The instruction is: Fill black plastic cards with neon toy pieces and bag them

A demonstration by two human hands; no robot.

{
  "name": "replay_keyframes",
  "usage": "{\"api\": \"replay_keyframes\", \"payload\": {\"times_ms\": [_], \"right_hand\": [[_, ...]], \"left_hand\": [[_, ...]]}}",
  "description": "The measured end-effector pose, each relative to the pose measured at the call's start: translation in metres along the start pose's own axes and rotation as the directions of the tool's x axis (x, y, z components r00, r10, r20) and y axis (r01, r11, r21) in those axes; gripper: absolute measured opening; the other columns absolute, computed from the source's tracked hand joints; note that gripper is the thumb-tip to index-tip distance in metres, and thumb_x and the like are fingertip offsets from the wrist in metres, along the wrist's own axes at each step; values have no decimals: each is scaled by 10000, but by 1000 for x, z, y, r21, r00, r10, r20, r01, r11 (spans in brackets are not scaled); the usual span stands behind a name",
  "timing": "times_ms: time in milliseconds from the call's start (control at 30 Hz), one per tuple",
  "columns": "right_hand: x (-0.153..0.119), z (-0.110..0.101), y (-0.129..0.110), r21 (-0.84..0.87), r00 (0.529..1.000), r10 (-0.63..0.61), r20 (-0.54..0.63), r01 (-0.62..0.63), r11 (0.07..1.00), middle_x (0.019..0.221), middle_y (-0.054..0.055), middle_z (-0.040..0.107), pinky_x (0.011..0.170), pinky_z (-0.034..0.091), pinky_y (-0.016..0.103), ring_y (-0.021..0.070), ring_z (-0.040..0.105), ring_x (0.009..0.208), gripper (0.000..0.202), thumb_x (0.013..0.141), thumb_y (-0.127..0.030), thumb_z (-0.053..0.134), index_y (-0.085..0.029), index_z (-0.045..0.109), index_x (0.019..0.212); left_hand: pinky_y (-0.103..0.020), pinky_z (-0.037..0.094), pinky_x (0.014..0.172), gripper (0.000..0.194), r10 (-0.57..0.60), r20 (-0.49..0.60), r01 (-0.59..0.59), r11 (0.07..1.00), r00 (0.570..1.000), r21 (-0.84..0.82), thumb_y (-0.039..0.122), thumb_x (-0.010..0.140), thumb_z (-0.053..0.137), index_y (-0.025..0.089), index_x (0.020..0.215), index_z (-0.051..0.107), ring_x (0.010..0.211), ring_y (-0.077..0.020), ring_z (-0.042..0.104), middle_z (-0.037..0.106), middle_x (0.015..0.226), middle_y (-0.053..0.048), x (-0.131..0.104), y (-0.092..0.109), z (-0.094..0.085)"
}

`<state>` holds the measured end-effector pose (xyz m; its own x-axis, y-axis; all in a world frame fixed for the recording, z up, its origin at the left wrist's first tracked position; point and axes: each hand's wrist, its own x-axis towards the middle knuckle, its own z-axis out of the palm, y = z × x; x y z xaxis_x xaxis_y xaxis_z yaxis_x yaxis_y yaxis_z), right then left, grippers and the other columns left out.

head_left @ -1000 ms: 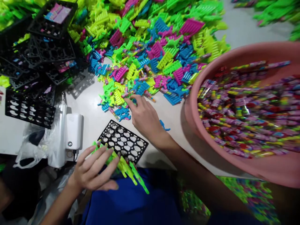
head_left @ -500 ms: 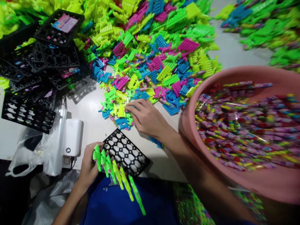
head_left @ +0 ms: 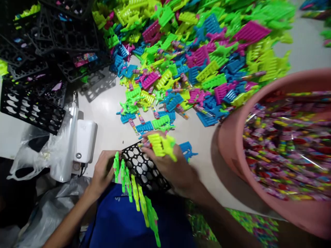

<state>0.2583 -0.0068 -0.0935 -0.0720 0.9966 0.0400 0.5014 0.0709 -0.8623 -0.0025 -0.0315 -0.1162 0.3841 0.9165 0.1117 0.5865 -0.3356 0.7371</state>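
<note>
My left hand (head_left: 103, 168) grips the left corner of a black grid tray (head_left: 144, 167), its fingers partly behind the pieces. Several green and yellow plastic pieces (head_left: 134, 193) stand in a row along the tray's near left edge. Over the tray's far right side, my right hand (head_left: 170, 165) is closed on a yellow plastic piece (head_left: 159, 144) with a small wrapped stick. A blue piece (head_left: 188, 151) lies on the table just right of that hand. Beyond the tray spreads a pile of green, yellow, blue and pink pieces (head_left: 201, 57).
A pink tub (head_left: 232, 137) of wrapped sticks (head_left: 292, 148) stands at the right. Stacked black trays (head_left: 72, 36) occupy the far left. Nearer are a white power bank (head_left: 85, 141) with a cable and a clear plastic bag (head_left: 62, 151).
My right hand has come back from the pile to the tray with a yellow piece. My left hand still holds the tray. The view has moved closer to the table.
</note>
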Motion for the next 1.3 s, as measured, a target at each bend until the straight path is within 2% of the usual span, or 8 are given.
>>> {"api": "replay_keyframes", "payload": {"times_ms": [100,200,433,533,800,1033,1167,1300], "right_hand": [[-8,30,-6,133,997,-17,73,7,991,1112,51,783,915,650,343,220,775,990,120,1066,-215,589,-255,695,1102],[-11,44,-6,196,992,-21,128,-4,981,1041,45,793,896,640,334,221,775,975,125,1073,-204,590,-249,706,1065],[-14,34,10,54,931,-335,149,330,942,1100,102,762,911,637,398,264,734,1032,340,1070,-126,443,-222,632,1336],[-10,34,10,0,895,-417,158,422,907,1061,112,746,918,630,389,264,714,1007,318,1098,-126,405,-182,603,1339],[-4,44,5,-100,866,-441,237,473,875,1016,133,737,891,581,382,269,664,961,236,1145,-142,399,-146,630,1191],[-6,50,13,-85,869,-442,222,469,879,994,109,716,838,543,385,263,636,916,246,1156,-158,381,-167,621,1207],[-6,54,10,-140,892,-385,238,423,895,943,91,702,813,513,364,253,619,882,244,1136,-121,411,-176,644,1090],[-6,56,5,-229,901,-394,179,428,874,880,77,682,788,484,348,241,605,845,291,1130,-94,399,-185,642,999]], "left_hand": [[-327,593,903,294,31,-4,-31,999,1000,-15,191,1066,570,228,1344,657,1055,-203,739,787,1179,-75,2,3,0],[-323,593,881,232,8,-2,-8,1000,1000,-17,196,1083,563,224,1294,656,1036,-199,741,788,1141,-68,3,4,0],[-325,588,862,249,15,-15,-16,997,1000,-71,243,1127,511,220,1321,665,1001,-199,740,792,1136,-80,5,5,2],[-335,589,859,232,4,-17,-6,992,1000,-123,294,1131,520,215,1286,674,986,-213,741,796,1109,-85,6,6,2],[-293,563,855,197,-2,-42,-4,990,999,-144,263,1132,537,223,1256,685,977,-184,720,789,1109,-59,9,11,1],[-277,549,818,156,13,-86,-21,996,996,-89,237,1133,527,212,1198,666,931,-173,702,770,1042,-42,8,13,4],[-268,537,790,135,21,-95,-26,998,995,-57,215,1127,532,219,1175,658,915,-164,693,759,1025,-30,8,11,4],[-263,524,757,126,21,-88,-25,999,996,-44,186,1110,552,224,1166,659,899,-161,686,750,1001,-20,6,9,5]]}}
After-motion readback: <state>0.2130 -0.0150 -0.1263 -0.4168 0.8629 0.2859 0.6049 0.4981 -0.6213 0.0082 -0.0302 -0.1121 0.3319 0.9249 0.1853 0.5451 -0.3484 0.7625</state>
